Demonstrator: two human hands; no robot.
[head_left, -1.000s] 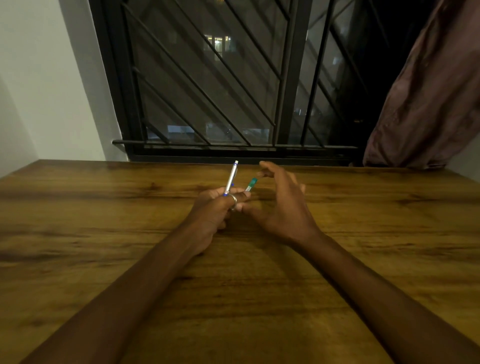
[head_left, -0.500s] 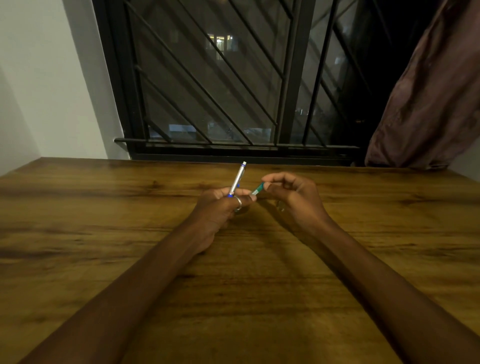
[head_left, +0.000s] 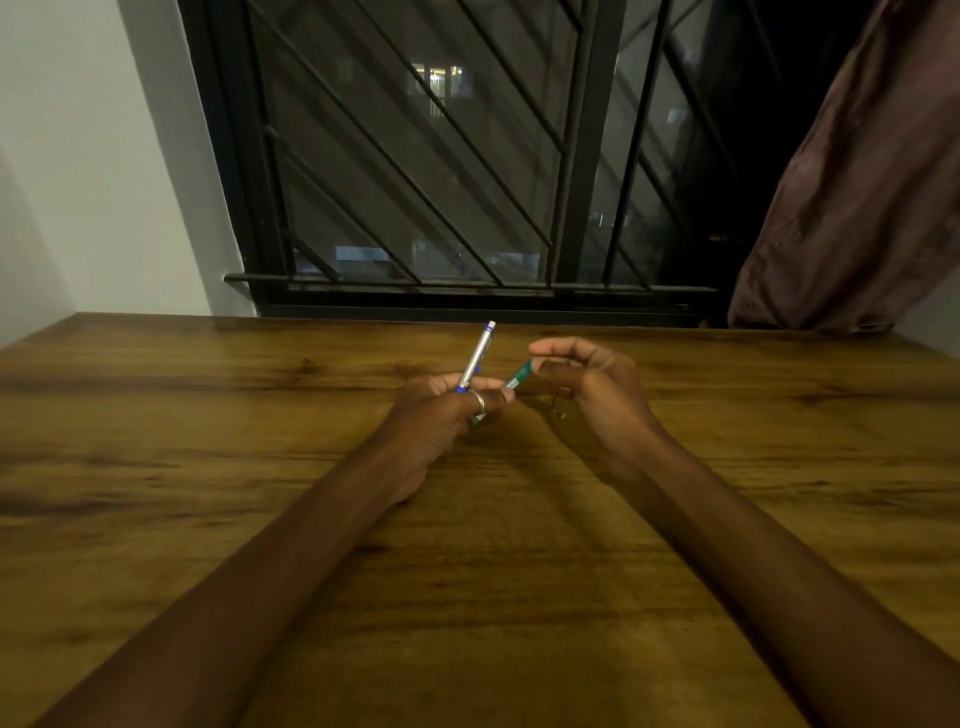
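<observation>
our left hand (head_left: 441, 410) clamps a silver pen (head_left: 478, 356) and a green pen (head_left: 518, 375). our right hand (head_left: 592, 384) touches the green pen's far end; we cannot tell if it pinches.

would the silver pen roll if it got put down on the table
Probably, a little: the silver pen looks slim and round, and the table looks flat and smooth. It seems stiff and light: the left hand holds it by its lower end alone and it stands straight.
</observation>
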